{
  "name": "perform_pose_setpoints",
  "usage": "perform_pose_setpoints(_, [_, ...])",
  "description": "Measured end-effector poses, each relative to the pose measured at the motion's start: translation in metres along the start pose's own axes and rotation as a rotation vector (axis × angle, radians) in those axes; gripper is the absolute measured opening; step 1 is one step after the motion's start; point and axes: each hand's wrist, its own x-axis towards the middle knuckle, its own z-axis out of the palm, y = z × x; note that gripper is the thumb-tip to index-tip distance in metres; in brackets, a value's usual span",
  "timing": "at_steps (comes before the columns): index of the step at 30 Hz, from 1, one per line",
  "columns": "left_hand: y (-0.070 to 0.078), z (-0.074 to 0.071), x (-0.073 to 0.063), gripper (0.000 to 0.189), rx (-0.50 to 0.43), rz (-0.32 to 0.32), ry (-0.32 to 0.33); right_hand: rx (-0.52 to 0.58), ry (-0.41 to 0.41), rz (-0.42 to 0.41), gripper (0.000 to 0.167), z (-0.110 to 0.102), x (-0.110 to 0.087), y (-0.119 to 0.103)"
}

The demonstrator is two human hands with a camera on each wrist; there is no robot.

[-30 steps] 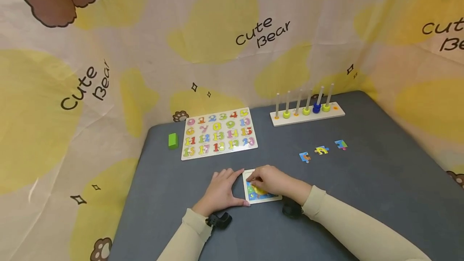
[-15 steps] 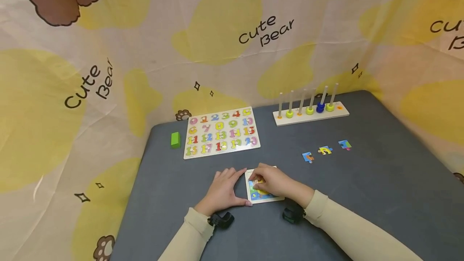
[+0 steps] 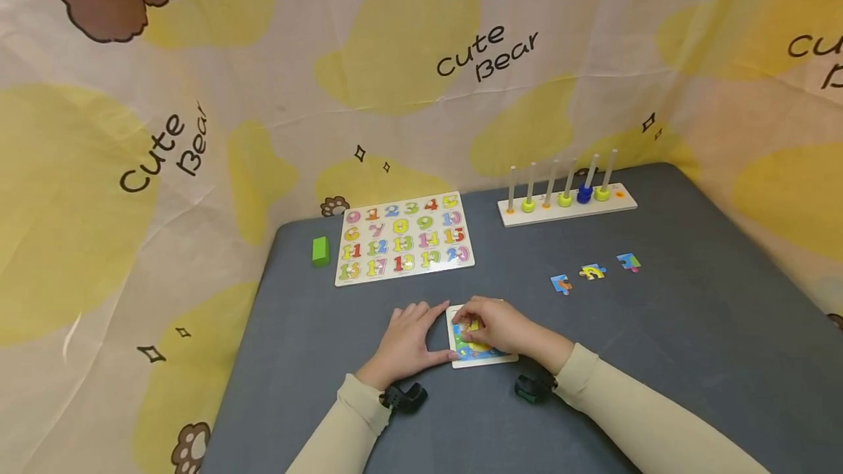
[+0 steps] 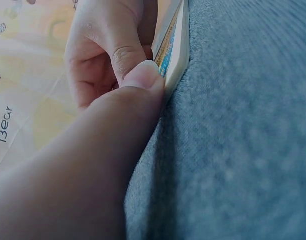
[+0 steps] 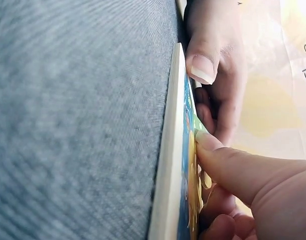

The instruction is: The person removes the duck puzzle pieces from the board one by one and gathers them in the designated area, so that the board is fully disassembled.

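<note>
In the head view a small jigsaw puzzle in a pale frame (image 3: 484, 363) lies on the table, its picture blue, green and yellow. Beside its left edge my left hand (image 3: 407, 341) rests with fingers spread. The index fingertip is at the far left corner, and the thumb (image 4: 142, 75) touches the near part of that side. Over the picture, my right hand (image 3: 500, 324) pinches a jigsaw piece (image 5: 198, 124) between thumb and fingers. Green shows at the thumb tip in the right wrist view, where the piece stands tilted against the picture; the fingers hide much of it.
Three loose jigsaw pieces, among them a yellow one (image 3: 593, 271), lie to the right. Farther back are a number puzzle board (image 3: 388, 278), a green block (image 3: 320, 251) and a white peg stand (image 3: 536, 219) with yellow-green and blue beads. A printed cloth (image 3: 395, 42) hangs behind the table.
The left thumb has slid slightly up the frame's side from its near corner. My right fingers have shifted slightly over the picture, still pinching. The head view has drifted a little.
</note>
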Motion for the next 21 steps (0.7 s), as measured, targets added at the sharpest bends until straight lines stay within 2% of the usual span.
perform_pose_setpoints(4, [-0.0008,-0.0001,0.0001,0.092,-0.006,0.004,-0.002,0.011,-0.023,-0.004,0.034,-0.0011,-0.0009,0.0003])
perform_pose_setpoints(7, [-0.0015,0.0006,0.0002,0.092,-0.002,0.003,-0.005,0.012,-0.029,-0.012,0.035,-0.0008,-0.0014,0.0003])
perform_pose_setpoints(17, [-0.0028,0.0017,-0.0003,0.093,0.005,0.009,0.012,0.04,0.0,-0.029,0.013,0.0033,-0.0044,0.0013])
perform_pose_setpoints(21, [-0.0023,0.0009,0.0008,0.092,-0.005,0.006,0.009,0.1,0.0,-0.021,0.009,0.0022,-0.0055,0.0019])
